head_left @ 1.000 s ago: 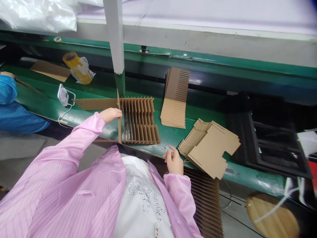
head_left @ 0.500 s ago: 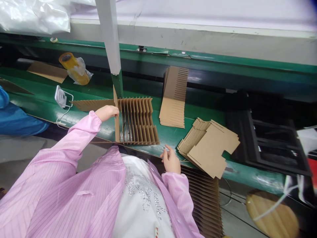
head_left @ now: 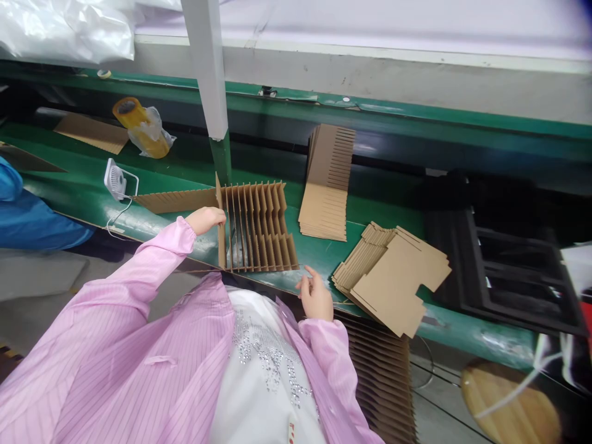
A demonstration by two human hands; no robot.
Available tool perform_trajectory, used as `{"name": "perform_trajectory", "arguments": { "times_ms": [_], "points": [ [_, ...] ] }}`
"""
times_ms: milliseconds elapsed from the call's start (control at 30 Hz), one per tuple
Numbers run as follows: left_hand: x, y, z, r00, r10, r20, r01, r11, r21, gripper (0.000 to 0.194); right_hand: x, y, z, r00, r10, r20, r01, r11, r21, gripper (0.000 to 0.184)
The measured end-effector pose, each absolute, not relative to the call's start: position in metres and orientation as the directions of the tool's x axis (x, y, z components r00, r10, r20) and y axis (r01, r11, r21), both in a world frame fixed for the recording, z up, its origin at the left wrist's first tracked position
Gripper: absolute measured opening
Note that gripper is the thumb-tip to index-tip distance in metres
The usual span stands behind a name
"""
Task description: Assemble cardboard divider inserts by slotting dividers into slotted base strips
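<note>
We're seeing the L hand pinching the upright end panel of a slotted cardboard divider rack on the green conveyor belt, R hand hanging open just beside it; we're judging it light, flimsy at the slats, best held by the end panels

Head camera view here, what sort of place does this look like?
Most likely a factory packing line: there is a long green conveyor bench, stacks of slotted cardboard dividers, and the wearer has on a striped pink work smock.
</note>
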State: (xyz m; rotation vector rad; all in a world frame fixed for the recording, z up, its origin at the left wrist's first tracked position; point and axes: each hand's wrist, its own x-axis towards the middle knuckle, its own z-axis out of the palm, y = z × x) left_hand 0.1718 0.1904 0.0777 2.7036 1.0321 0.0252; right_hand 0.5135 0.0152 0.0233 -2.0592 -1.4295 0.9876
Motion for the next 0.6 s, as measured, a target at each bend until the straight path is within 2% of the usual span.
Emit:
{"name": "perform_trajectory", "arguments": {
  "times_ms": [200, 433, 500, 600],
  "points": [
    [0.174, 0.189, 0.078, 0.734, 0.674, -0.083, 0.671, -0.702, 0.237, 0.022, 0.547, 0.016, 0.021, 0.39, 0.894, -0.22, 0.545, -0.416, -0.728, 0.06],
    [0.175, 0.192, 0.078, 0.783, 0.61, -0.119, 0.617, -0.739, 0.272, 0.022, 0.559, 0.009, 0.025, 0.433, 0.88, -0.193, 0.557, -0.43, -0.71, 0.059],
    [0.178, 0.189, 0.073, 0.785, 0.603, -0.142, 0.619, -0.752, 0.226, 0.019, 0.548, 0.01, 0.027, 0.367, 0.924, -0.109, 0.633, -0.334, -0.698, 0.057],
    [0.181, 0.182, 0.062, 0.774, 0.613, -0.163, 0.634, -0.754, 0.174, 0.018, 0.515, 0.015, 0.03, 0.091, 0.991, 0.1, 0.778, -0.008, -0.629, 0.051]
  ]
}}
